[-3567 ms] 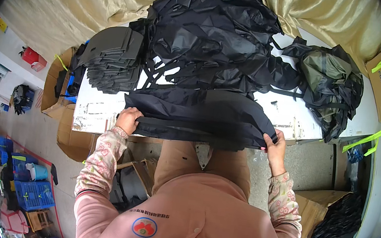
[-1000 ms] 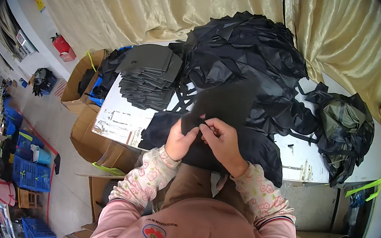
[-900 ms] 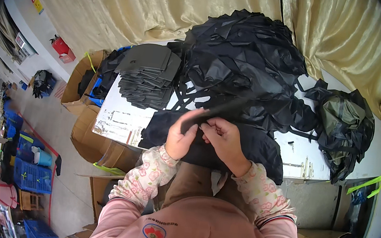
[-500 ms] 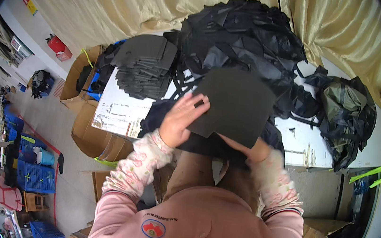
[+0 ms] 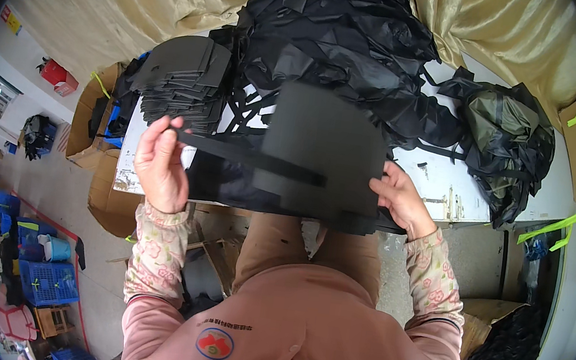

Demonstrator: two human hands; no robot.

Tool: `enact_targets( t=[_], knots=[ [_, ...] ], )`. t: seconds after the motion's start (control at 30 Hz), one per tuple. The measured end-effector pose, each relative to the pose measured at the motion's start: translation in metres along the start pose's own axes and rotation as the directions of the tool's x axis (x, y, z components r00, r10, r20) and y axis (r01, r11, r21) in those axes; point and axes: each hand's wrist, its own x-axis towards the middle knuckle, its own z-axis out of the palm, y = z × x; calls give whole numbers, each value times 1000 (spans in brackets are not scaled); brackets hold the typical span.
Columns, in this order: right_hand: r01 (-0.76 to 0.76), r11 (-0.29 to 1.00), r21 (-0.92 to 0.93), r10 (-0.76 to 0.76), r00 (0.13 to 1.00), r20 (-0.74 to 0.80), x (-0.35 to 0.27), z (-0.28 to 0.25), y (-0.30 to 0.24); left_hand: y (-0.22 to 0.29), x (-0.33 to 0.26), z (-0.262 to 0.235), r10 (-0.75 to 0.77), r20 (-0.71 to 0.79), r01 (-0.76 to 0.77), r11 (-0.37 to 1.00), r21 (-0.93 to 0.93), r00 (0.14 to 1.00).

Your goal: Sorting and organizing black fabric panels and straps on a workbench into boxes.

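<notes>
My left hand [image 5: 164, 165] pinches one end of a black strap [image 5: 241, 154] between thumb and fingers. The strap stretches to the right across a dark grey, flat panel [image 5: 330, 131] with a rounded top, and its far end lies against the panel's face. At the panel's right edge, my right hand [image 5: 404, 200] has thumb and fingers closed on it. Beneath the panel, black fabric [image 5: 220, 179] lies along the table's near edge; much of it is hidden.
A stack of similar dark panels [image 5: 182, 77] stands on the white table [image 5: 128, 167] at the left. Behind is a large heap of black fabric pieces [image 5: 335, 31]. A black and olive bundle [image 5: 503, 127] sits at the right. Cardboard boxes [image 5: 113, 194] flank the table.
My left hand has left the panel's left side and moved left, drawing the strap out. My right hand has shifted from the panel's lower edge to its right edge. The view has shifted slightly.
</notes>
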Motion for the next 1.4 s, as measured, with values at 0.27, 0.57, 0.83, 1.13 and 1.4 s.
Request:
enact_targets(
  t=[0.27,0.57,0.83,1.13,1.4],
  knots=[
    [-196,922,-333,84,943,-322,-21,-66,42,-49,-9,-165,-66,-447,175,963,207,892],
    [-152,988,-31,138,953,-271,-36,-63,32,-66,-111,-2,-738,532,735,617,281,416],
    [-74,995,67,88,965,-248,-49,-33,17,-126,-157,109,-877,372,849,71,-524,303],
    [-33,886,-462,-144,929,-342,-49,-40,46,-136,-163,111,-909,325,875,81,-477,261],
    [69,844,-532,-269,913,-308,-48,-27,38,-138,-165,107,-933,267,900,111,-422,240]
  ],
)
